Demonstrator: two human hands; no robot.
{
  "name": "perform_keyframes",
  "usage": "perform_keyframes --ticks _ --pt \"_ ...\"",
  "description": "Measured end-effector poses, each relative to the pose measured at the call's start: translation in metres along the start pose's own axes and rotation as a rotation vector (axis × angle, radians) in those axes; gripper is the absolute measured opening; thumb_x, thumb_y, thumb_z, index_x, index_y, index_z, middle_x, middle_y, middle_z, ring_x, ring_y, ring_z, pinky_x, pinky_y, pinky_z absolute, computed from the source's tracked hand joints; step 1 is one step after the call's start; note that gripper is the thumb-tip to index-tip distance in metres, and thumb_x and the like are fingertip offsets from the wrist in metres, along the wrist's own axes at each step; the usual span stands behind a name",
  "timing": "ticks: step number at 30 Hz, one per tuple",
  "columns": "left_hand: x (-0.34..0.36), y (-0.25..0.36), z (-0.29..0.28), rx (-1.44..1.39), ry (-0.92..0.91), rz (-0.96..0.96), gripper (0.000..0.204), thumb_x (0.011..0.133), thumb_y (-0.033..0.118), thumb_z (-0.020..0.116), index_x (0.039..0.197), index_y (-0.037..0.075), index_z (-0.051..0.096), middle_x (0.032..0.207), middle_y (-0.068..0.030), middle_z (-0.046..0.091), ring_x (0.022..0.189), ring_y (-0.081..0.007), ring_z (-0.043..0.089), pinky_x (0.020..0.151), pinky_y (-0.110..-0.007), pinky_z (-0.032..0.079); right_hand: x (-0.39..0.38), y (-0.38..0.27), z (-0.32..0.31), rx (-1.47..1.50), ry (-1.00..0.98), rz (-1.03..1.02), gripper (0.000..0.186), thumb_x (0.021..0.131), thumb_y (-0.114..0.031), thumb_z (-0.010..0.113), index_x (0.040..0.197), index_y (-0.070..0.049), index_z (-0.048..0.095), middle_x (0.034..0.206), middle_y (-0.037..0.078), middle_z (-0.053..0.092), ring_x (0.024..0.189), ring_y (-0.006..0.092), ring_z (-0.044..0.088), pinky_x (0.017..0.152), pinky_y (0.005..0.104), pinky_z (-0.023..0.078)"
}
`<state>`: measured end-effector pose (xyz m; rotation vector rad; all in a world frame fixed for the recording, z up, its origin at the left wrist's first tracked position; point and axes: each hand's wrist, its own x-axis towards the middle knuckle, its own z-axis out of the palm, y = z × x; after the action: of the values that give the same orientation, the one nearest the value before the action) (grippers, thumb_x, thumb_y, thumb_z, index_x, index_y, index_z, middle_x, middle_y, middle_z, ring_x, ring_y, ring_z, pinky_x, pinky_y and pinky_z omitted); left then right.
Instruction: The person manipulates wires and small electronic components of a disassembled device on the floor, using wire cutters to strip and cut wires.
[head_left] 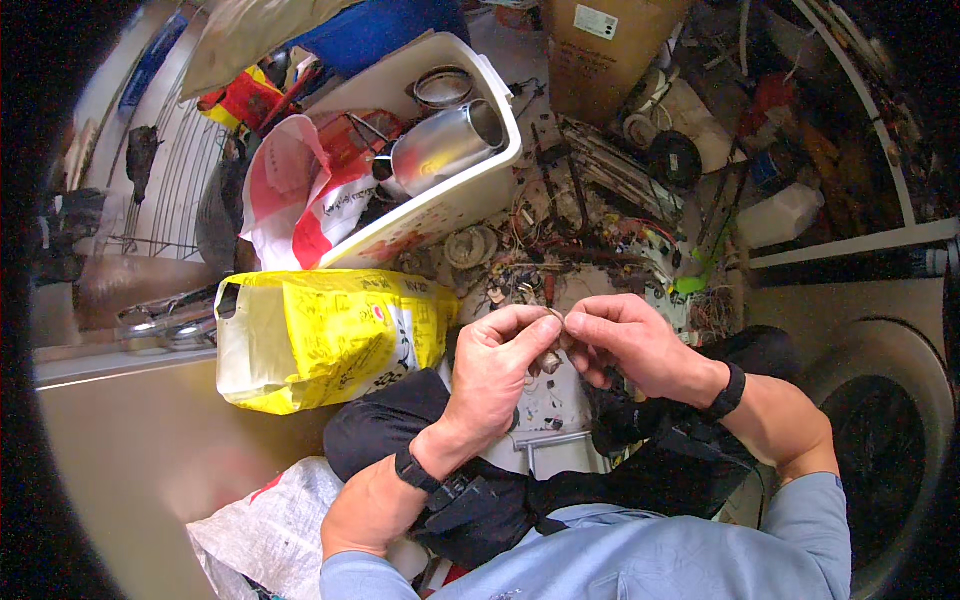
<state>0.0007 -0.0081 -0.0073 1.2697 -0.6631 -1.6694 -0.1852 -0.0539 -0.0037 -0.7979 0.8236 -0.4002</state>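
Note:
My left hand (492, 368) and my right hand (638, 342) meet over my lap, thumbs and forefingers pinched close together. Between them is a small, dull, metal-looking cylindrical piece (548, 362), partly covered by the fingers. A thin wire-like strand (553, 312) shows near the fingertips; whether it belongs to the piece I cannot tell. Both hands are closed, and which fingers bear the piece is hard to make out. Below and beyond them, small loose parts and wires (520, 240) lie scattered over the floor.
A yellow bag (350, 330) lies open-mouthed at left. Behind it, a white bin (505, 75) holds a metal canister (445, 150) and red-and-white bags. A cardboard box (605, 75) stands at the far side. At right is an appliance with a round door (880, 440); a white sack (270, 530) lies lower left.

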Motion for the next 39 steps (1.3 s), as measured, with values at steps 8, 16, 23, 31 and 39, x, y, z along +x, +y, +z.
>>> perform_keyframes --ticks 8,16,23,31,39 --pt "0.000 0.000 0.000 0.039 -0.018 -0.021 0.016 0.094 0.013 0.068 0.103 0.001 0.073 0.083 0.0010 0.069 0.069 -0.0038 0.056 0.061 -0.020 0.043 -0.001 0.001 -0.003 -0.051 0.015 -0.030 0.028 0.101 -0.029 0.058 0.088 -0.005 0.062 0.073 0.002 0.061 0.059 0.0095 0.057 0.051 0.0256 0.045" --pt "-0.001 0.005 -0.003 0.017 -0.040 -0.034 0.027 0.093 0.011 0.068 0.118 0.000 0.067 0.089 -0.0001 0.068 0.074 -0.0045 0.058 0.065 -0.020 0.046 0.003 0.009 -0.004 -0.535 0.222 -0.307 0.021 0.093 -0.020 0.068 0.091 0.000 0.063 0.074 0.007 0.064 0.065 0.0170 0.064 0.056 0.0318 0.050" --pt "0.002 0.018 -0.009 0.360 0.018 0.143 0.022 0.092 0.012 0.072 0.108 -0.002 0.071 0.094 -0.0027 0.070 0.085 -0.0076 0.063 0.074 -0.023 0.050 0.004 0.011 -0.012 -0.977 0.283 -0.759 0.019 0.083 -0.011 0.076 0.094 -0.002 0.064 0.083 0.017 0.066 0.075 0.0360 0.067 0.063 0.0420 0.054" --pt "0.001 0.015 -0.007 0.425 -0.116 -0.005 0.018 0.093 0.012 0.070 0.101 -0.003 0.074 0.087 -0.0042 0.073 0.081 -0.0078 0.064 0.074 -0.023 0.051 0.001 0.016 -0.011 -0.937 0.239 -0.787 0.018 0.083 -0.010 0.075 0.097 -0.002 0.065 0.086 0.017 0.067 0.078 0.0347 0.068 0.066 0.0409 0.055" --pt "0.006 -0.002 -0.009 -0.078 -0.153 -0.248 0.017 0.097 0.018 0.065 0.102 0.004 0.071 0.085 -0.0044 0.071 0.070 -0.0104 0.064 0.063 -0.023 0.048 -0.005 0.008 -0.006 -0.444 0.181 -0.375 0.024 0.091 -0.015 0.071 0.109 0.000 0.066 0.085 0.008 0.070 0.071 0.0117 0.065 0.062 0.0286 0.053"
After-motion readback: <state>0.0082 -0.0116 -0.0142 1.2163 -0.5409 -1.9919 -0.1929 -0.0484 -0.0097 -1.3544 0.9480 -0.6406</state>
